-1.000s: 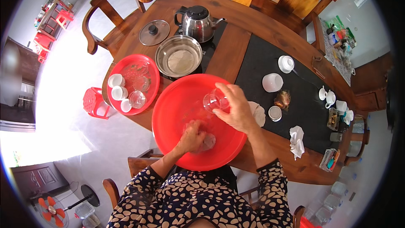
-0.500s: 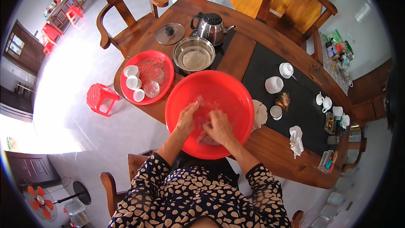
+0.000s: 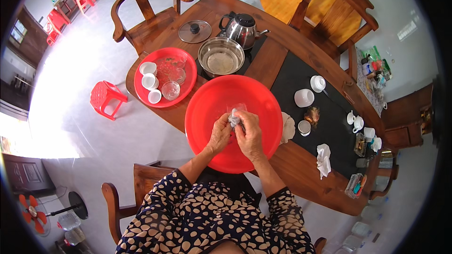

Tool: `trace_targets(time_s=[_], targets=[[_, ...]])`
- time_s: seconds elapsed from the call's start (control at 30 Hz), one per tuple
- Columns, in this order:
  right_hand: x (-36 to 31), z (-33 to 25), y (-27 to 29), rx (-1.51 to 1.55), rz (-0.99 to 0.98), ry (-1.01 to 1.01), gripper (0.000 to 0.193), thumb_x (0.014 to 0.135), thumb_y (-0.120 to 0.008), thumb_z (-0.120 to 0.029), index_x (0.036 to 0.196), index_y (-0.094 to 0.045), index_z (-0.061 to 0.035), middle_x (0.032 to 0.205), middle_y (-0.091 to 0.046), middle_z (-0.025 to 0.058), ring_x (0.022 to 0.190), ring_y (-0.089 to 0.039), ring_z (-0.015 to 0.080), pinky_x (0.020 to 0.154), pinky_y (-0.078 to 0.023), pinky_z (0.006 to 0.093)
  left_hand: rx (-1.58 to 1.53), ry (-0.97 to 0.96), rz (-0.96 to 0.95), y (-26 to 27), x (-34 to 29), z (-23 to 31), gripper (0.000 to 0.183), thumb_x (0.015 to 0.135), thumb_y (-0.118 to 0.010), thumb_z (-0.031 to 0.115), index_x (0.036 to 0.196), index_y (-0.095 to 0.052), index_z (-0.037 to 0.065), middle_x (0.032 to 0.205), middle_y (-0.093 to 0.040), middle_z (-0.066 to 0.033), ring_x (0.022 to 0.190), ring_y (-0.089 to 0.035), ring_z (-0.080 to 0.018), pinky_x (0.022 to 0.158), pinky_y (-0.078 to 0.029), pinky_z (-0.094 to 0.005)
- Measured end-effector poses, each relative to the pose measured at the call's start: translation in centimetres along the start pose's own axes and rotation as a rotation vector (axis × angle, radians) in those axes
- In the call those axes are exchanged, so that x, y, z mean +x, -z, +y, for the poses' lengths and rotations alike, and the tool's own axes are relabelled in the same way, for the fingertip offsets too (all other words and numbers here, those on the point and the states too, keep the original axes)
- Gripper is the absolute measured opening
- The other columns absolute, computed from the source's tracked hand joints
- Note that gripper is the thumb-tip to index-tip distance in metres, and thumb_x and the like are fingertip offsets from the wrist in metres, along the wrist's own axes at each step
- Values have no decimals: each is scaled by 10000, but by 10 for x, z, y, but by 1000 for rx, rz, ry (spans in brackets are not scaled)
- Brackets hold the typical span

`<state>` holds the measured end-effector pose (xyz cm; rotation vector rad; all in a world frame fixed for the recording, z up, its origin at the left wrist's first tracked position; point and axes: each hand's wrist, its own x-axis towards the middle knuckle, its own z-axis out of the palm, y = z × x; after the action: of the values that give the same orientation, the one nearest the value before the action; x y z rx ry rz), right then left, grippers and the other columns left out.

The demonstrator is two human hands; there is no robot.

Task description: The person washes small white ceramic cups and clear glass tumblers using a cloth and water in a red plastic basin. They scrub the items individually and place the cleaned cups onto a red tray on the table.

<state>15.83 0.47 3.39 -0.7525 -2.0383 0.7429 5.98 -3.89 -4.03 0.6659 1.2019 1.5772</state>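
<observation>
Above the big red basin [image 3: 202, 153] my two hands are brought close together. My left hand [image 3: 220, 135] is closed at a small clear glass cup [image 3: 240, 107], which is partly hidden by fingers and cloth. My right hand [image 3: 250, 136] is closed on a bunched, wet grey cloth [image 3: 233, 119], pressed against the cup between both hands. To the left of the basin, a red tray [image 3: 147, 100] carries white cups [image 3: 150, 81] and clear glass cups [image 3: 171, 91].
Behind the basin stand a steel pot [image 3: 221, 57], a glass lid [image 3: 195, 31] and a kettle [image 3: 241, 30]. On the right lie a beige cloth [image 3: 287, 128], a white jar [image 3: 304, 98], a small lid [image 3: 304, 128] and crumpled tissue [image 3: 324, 161]. Wooden chairs [image 3: 145, 7] surround the table.
My right hand has lifted the cloth from the bottom of the basin and brought it up to the glass cup at my left hand. The view has shifted slightly.
</observation>
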Motion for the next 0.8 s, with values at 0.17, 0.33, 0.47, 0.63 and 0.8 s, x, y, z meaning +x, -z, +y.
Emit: trace_targets(time_s=[0.17,0.33,0.47,0.63,0.8], targets=[[13,12,-10,-118,20,84,338,699,-552,84,1012,-580,-41,964,-605,109,899,-535,299,794,-466,376,170,-66,-63,1,-5,11,180,947,-413,91,1061,-541,35,899,-562,11,838,-506,-63,747,-437,-223],[41,31,-7,-12,-78,-160,254,759,-518,37,997,-575,-30,925,-616,109,872,-539,283,784,-462,353,250,-177,-114,8,-3,-5,124,935,-448,80,989,-549,33,863,-526,-30,802,-475,-103,727,-418,-253],[48,51,1,291,-193,-388,269,782,-540,-7,1050,-556,-13,932,-613,135,887,-535,276,816,-433,363,267,-128,-140,4,-5,10,122,934,-459,91,979,-559,37,877,-527,-33,812,-476,-107,748,-412,-258],[20,4,8,-245,-166,77,364,722,-642,-58,1073,-548,-34,1012,-581,105,948,-497,291,852,-387,384,53,-94,-64,2,-8,15,118,931,-440,86,962,-543,38,853,-525,-49,827,-487,-146,775,-406,-280],[19,20,12,-169,-207,-27,277,767,-581,-40,1043,-555,-25,971,-587,110,921,-502,283,809,-417,368,409,-232,-206,7,-17,23,118,920,-452,88,1003,-526,50,926,-546,-55,871,-492,-159,810,-404,-295]])
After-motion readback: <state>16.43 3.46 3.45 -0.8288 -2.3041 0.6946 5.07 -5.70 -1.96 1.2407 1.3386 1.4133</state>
